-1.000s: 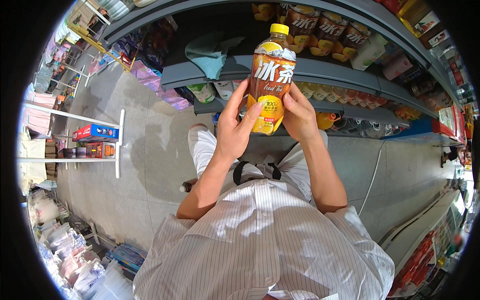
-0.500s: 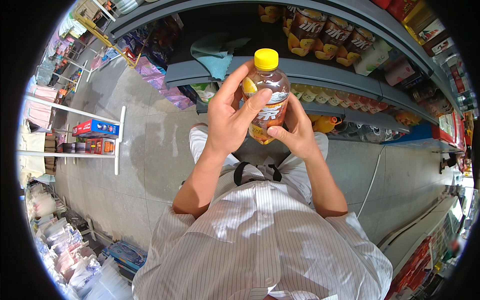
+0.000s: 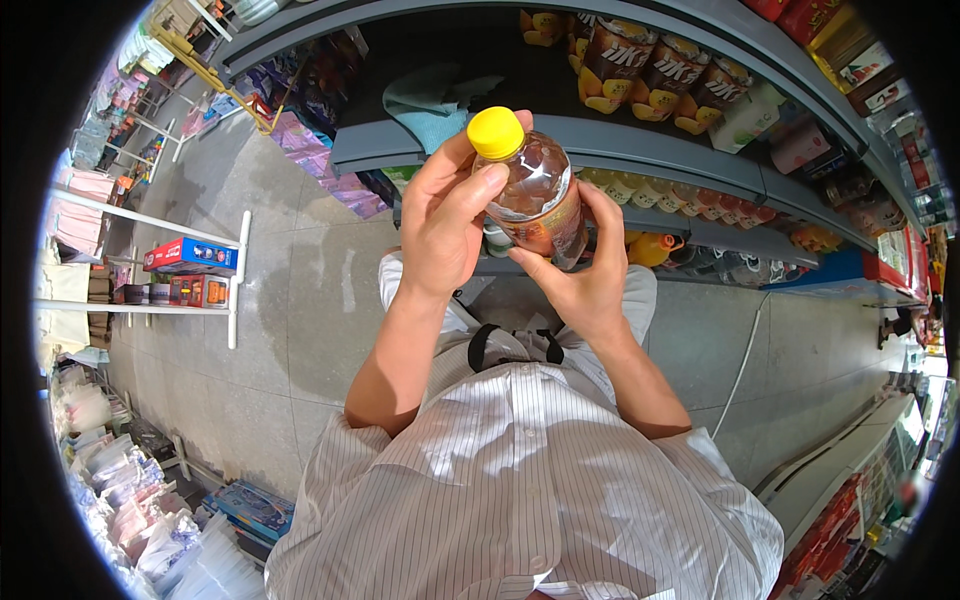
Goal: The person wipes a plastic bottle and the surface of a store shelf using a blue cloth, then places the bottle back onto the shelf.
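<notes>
Between my two hands is a plastic drink bottle (image 3: 535, 190) of brown liquid, with a yellow cap and a brown and orange label. It tilts, its cap toward the upper left. My left hand (image 3: 440, 215) is closed round the bottle's neck and shoulder, thumb on the near side. Lower down, my right hand (image 3: 588, 270) grips the base, its thumb at the near edge and fingers along the right side. Just beyond the bottle, a light blue cloth (image 3: 432, 112) hangs over the edge of the grey shelf (image 3: 372, 148).
Several brown drink packs (image 3: 612, 65) stand on the shelf at the right. Below them runs a row of small bottles (image 3: 680, 200). A white rack (image 3: 240, 280) with boxes stands at left. A white cable (image 3: 745, 360) lies on the tiled floor (image 3: 330, 300).
The bottle has turned round in my hands, its large label print now facing away. Its cap has tipped to the left and slightly nearer. Both hands have shifted slightly left.
</notes>
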A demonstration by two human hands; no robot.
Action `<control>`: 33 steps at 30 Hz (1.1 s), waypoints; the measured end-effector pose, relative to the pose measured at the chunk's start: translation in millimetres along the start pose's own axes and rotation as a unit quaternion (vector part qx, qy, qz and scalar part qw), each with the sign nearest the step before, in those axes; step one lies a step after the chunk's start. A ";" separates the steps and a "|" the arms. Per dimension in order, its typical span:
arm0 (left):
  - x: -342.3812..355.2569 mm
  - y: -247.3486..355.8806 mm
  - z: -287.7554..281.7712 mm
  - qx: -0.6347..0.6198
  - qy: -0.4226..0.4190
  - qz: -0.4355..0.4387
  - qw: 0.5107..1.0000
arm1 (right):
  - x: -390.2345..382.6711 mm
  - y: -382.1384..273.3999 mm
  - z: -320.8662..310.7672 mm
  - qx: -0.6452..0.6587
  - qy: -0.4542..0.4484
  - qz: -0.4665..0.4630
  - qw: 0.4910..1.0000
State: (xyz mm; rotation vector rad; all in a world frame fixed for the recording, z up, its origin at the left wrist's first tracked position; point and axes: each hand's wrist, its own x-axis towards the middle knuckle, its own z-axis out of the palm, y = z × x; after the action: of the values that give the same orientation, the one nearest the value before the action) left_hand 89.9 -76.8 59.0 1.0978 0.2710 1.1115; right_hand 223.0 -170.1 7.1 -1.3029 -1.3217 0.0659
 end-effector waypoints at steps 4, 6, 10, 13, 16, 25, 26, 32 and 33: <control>2.3 -4.3 -9.6 -0.017 -0.022 -0.004 1.000 | -0.4 1.3 0.5 -0.026 0.007 -0.023 0.999; 2.7 -6.3 -10.3 -0.033 -0.028 -0.006 0.999 | -1.7 3.9 -0.2 -0.036 0.011 -0.038 0.999; 3.8 -8.6 -13.1 -0.023 -0.020 -0.030 0.999 | -2.6 9.2 -5.9 0.156 -0.069 0.101 0.980; 5.0 -10.8 -13.7 -0.008 -0.042 -0.059 0.997 | -6.2 22.5 -8.5 0.412 -0.162 0.224 0.868; 2.0 -13.7 -8.3 -0.011 -0.069 -0.075 0.995 | -16.0 41.2 -6.5 0.555 -0.211 0.293 0.750; -12.8 -9.9 13.7 0.106 -0.046 -0.023 0.993 | -15.2 53.6 -6.2 0.621 -0.183 0.298 0.701; -14.7 -12.2 16.0 0.132 -0.030 -0.010 0.991 | -13.0 51.4 -6.4 0.571 -0.191 0.280 0.748; -19.5 -15.1 15.2 0.300 -0.025 0.071 0.951 | -1.9 28.0 -4.8 0.415 -0.169 0.249 0.859; -19.7 -12.3 17.0 0.319 -0.030 0.077 0.944 | -2.7 28.0 -5.4 0.423 -0.168 0.252 0.854</control>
State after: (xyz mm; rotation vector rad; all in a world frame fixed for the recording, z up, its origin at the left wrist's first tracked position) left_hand 99.0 -102.8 50.9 1.7490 0.5260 1.1556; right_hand 242.8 -165.1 -12.9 -0.8320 -0.9874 1.1618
